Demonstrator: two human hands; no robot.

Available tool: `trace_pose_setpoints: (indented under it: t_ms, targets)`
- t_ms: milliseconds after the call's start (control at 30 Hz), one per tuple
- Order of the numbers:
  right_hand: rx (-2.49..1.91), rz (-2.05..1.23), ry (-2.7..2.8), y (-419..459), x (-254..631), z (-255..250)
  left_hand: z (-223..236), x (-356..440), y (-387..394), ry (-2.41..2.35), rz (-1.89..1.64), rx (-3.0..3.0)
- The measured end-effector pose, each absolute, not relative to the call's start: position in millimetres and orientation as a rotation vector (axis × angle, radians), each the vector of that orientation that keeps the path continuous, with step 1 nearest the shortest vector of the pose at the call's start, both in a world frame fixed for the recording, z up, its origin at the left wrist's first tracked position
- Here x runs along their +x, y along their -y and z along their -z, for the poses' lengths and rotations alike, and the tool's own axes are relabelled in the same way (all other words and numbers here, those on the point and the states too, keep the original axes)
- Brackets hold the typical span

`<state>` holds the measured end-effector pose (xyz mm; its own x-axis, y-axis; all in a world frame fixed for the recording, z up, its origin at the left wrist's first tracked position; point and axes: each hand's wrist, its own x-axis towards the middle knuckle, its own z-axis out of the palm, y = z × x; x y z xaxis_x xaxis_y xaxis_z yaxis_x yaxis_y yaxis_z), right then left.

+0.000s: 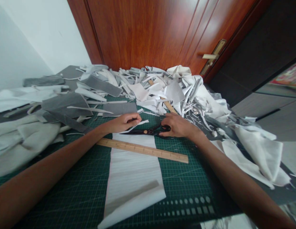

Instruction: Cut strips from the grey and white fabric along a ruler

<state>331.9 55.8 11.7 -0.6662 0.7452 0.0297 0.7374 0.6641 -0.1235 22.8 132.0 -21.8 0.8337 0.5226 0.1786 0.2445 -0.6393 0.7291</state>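
My right hand (179, 125) is closed around the handles of black scissors (151, 131). Their blades point left, along the far edge of a striped white fabric piece (134, 168). Beside the blades, my left hand (127, 122) has its fingers curled in a pinch on a narrow white fabric strip (141, 123), whose loose end sticks out to the right. A wooden ruler (148, 150) lies slantwise across the fabric, just nearer than the scissors. The fabric's near end curls up in a roll. Parts of the blades are hidden by the strip and my left hand.
A green gridded cutting mat (186, 179) lies under everything. White and grey fabric scraps (140, 79) heap along the back and both sides, with a second wooden ruler (170, 106) partly buried. Behind stands a brown wooden door (148, 35); a white wall (43, 35) is at left.
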Motion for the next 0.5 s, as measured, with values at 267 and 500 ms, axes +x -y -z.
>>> trace_pose_setpoints:
  t_ms: [267, 500]
  targets:
    - [-1.239, -0.175, 2.788, -56.7, 332.6, -10.8, 20.8, 22.7, -131.9, -0.595, -0.495, 2.235]
    - [-1.244, -0.171, 2.790, -56.3, 331.7, -11.8, 21.9, 22.8, -130.2, -0.573, -0.416, 2.107]
